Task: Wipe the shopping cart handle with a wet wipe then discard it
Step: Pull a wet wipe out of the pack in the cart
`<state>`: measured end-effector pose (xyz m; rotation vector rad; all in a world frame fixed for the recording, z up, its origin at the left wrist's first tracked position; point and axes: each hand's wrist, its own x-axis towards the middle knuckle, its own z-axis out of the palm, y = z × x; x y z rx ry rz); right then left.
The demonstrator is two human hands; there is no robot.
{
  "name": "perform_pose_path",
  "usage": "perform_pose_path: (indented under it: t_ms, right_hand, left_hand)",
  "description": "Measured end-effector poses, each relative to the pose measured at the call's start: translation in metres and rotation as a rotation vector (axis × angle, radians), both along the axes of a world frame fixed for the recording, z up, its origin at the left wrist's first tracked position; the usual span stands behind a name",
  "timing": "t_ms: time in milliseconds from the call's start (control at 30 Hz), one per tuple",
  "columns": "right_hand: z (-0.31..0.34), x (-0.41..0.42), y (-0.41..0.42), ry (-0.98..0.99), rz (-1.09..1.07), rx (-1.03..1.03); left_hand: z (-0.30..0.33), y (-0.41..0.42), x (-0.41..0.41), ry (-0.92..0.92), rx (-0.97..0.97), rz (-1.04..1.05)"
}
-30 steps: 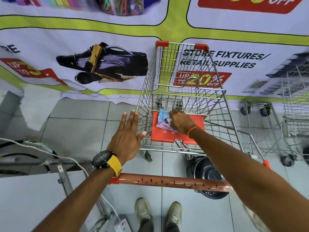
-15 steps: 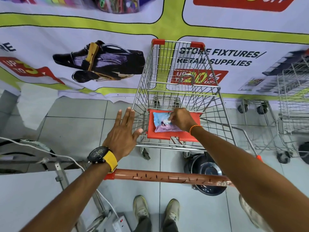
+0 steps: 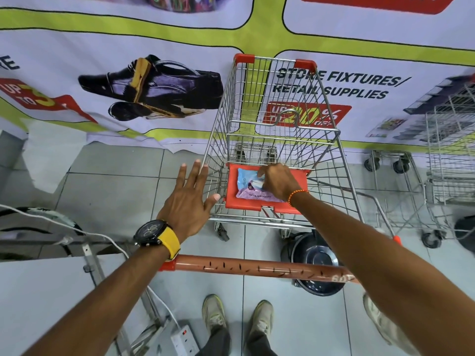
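A wire shopping cart (image 3: 277,140) stands in front of me, its orange handle (image 3: 257,269) marked with dark streaks. A blue and pink wet wipe pack (image 3: 250,187) lies flat on the cart's red child seat flap (image 3: 257,206). My right hand (image 3: 279,181) rests on the pack with fingertips pinched at its top middle; whether a wipe is between them is hidden. My left hand (image 3: 190,199) hovers open, fingers spread, beside the cart's left wall, with a black watch on a yellow strap at the wrist.
A black round bin (image 3: 316,263) sits on the tiled floor under the handle's right half. More wire carts (image 3: 447,181) stand at the right. A printed banner (image 3: 128,73) covers the wall ahead. A power strip (image 3: 183,340) and white cable lie at the lower left.
My right hand has shifted on the pack, uncovering more of it, and its fingers have pinched at the pack's top. My left hand has stayed open beside the cart.
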<state>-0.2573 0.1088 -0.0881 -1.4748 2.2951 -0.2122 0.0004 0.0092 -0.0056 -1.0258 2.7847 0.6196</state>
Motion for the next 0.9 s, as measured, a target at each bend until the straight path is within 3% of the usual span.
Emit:
perform_pose_path:
  t_ms: [200,667,900]
  right_hand:
    - [0.004,0.002,0.002,0.084,0.010,0.041]
    - [-0.006,-0.002,0.006,0.078,0.116,0.064]
    - [0.001,-0.004,0.004,0.021,-0.026,0.057]
  left_hand:
    - [-0.002,-0.001,0.000,0.004,-0.009,-0.004]
    - [-0.004,0.000,0.001,-0.001,-0.026,-0.009]
    - [-0.004,0.000,0.001,-0.017,-0.024,-0.011]
